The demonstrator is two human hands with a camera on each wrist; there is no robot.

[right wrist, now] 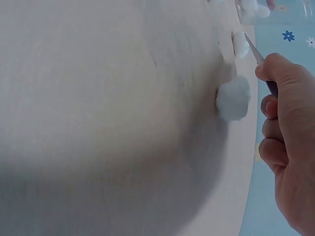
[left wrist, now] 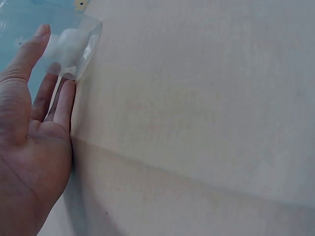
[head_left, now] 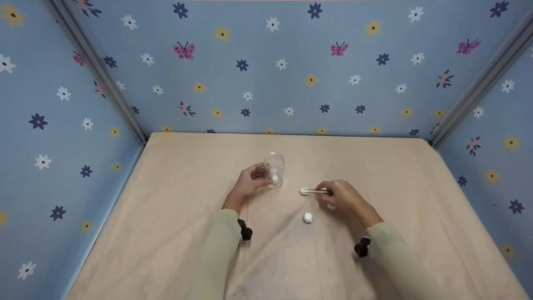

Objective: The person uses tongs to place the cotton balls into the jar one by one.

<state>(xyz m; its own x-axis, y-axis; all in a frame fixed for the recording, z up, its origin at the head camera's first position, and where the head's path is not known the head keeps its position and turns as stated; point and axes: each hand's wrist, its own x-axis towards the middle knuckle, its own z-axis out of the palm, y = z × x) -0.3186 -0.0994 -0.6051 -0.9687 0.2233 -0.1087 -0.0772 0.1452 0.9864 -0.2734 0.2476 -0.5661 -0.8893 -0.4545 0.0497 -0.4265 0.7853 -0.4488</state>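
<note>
Near the centre of the frame, left of middle height, the left hand (head_left: 250,183) is grasping the side of a clear cup (head_left: 275,160), the thumb lying on one side and the fingers reaching round the other. The cup is standing upright on the table (head_left: 187,250), and white cotton balls (left wrist: 73,44) are sitting low inside it. That light hold seems to be serving well: thin plastic is probably giving under hard squeezing, so the hand should be steadying rather than pressing.

Just right of the cup, a cotton ball (head_left: 303,191) is lying at the tips of the tweezers (head_left: 317,191). The tips are overlapping it; whether they are pinching it firmly, I cannot tell. For a sure pick, they should be straddling the ball's middle, since a nip at the edge risks only pulling fluff.

Below it, toward the lower centre, a loose cotton ball (head_left: 308,218) is lying clear of the tools. Farther right, another ball (head_left: 331,206) is showing partly under the right hand (head_left: 343,196), so the wrist should be riding high enough to avoid nudging it. That hand's fingers are curling round the tweezers, gripping them near the dark end.
</note>
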